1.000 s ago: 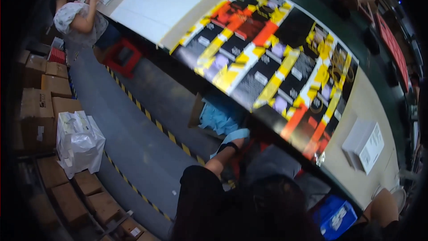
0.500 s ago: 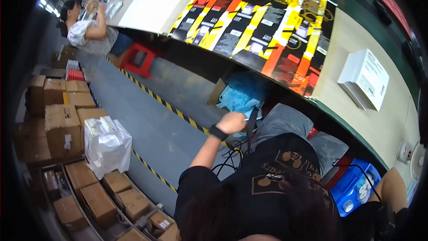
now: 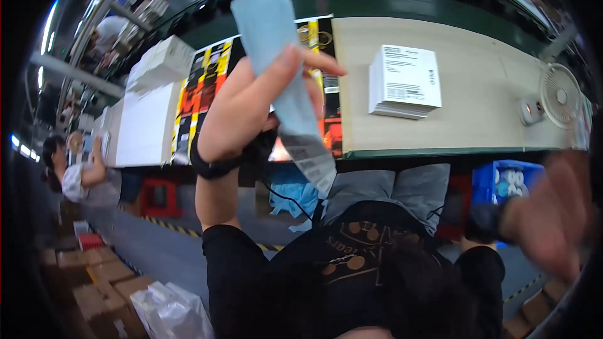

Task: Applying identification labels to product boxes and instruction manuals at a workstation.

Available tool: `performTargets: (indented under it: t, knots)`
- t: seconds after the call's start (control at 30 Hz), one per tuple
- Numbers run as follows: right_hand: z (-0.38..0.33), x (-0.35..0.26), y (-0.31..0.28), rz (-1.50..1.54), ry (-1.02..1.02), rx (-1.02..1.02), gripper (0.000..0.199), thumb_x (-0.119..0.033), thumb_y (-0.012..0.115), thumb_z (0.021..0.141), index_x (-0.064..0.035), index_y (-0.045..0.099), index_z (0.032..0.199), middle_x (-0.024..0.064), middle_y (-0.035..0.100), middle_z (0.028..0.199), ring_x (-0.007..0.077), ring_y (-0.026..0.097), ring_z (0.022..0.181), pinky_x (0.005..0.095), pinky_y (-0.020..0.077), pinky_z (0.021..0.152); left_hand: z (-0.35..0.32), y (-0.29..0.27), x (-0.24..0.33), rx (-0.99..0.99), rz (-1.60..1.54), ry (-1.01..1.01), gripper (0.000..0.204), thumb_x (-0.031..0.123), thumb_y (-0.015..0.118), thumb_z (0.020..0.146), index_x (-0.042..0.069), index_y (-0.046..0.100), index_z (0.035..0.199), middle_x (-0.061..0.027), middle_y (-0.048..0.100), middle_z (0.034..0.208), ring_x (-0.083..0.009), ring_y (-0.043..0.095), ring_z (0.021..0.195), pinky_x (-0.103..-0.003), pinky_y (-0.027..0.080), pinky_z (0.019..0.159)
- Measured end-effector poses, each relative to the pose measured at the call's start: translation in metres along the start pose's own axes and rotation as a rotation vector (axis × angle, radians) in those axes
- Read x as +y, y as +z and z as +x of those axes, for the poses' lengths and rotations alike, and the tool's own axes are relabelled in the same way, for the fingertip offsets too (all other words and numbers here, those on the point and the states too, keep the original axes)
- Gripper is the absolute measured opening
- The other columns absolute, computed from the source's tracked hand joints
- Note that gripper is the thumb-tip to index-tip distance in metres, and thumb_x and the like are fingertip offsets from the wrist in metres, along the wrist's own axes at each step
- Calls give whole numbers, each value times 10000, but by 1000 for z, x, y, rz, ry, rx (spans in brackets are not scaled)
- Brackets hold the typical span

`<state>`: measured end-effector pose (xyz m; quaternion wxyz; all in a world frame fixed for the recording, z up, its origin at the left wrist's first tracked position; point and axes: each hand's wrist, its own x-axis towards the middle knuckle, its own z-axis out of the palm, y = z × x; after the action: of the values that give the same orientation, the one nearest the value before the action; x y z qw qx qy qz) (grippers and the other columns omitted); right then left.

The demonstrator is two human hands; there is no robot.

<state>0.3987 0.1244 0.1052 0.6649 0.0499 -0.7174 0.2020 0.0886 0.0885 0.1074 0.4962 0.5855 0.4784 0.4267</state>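
My left hand point(image 3: 248, 103) is raised over the near edge of the table, with a black band at its wrist. Its fingers are closed round a long, limp light blue strip point(image 3: 264, 16). The strip's lower end is pale grey with faint print. My right hand point(image 3: 553, 213), blurred by motion, is raised at the far right with its fingers apart, and I make out nothing in it. Below the left hand, light blue crumpled material point(image 3: 295, 198) lies in a box beside my legs. Black, yellow and red printed sheets point(image 3: 204, 88) cover the table behind the left hand.
A stack of white printed cards point(image 3: 405, 78) stands on the table, with a small white fan point(image 3: 560, 94) to its right. A blue bin point(image 3: 487, 179) holds white rolls. Cartons point(image 3: 100, 311) stand lower left. Another person point(image 3: 88, 172) works farther along the table at left.
The left hand has risen from beside the box of blue material to above the table edge, and the blue strip now shows in it. The right hand has come into view. The view has turned right.
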Motion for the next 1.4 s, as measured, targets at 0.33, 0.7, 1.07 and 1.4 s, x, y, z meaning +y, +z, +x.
performTargets:
  t: [0.33,0.7,1.07,1.4]
  knots:
    - [-64,97,54,88,1181,-252,267,-95,605,799,43,577,1026,80,628,896,146,577,825,268,448,771,109,45,-39,-58,-239,89,372,295,521,890,-22,561,1081,-83,611,865,-105,569,729,-224,439,629]
    - [-93,113,26,-209,1073,-414,107,-38,625,773,35,615,850,64,612,715,136,573,661,258,455,617,96,70,-83,173,549,421,313,66,694,686,16,604,982,-135,620,925,-228,567,1022,-450,195,1073]
    - [-98,113,5,-41,1195,-27,108,25,642,741,16,586,832,55,572,779,129,545,774,237,414,707,95,119,-112,307,276,201,80,45,672,737,-18,624,752,-98,620,702,-172,604,684,-299,473,770]
    - [-115,124,-44,147,1322,297,10,-31,553,830,-29,547,822,88,567,972,140,521,905,254,392,816,91,98,-139,443,261,91,136,89,598,814,-29,550,768,-140,586,903,-216,547,795,-261,418,691]
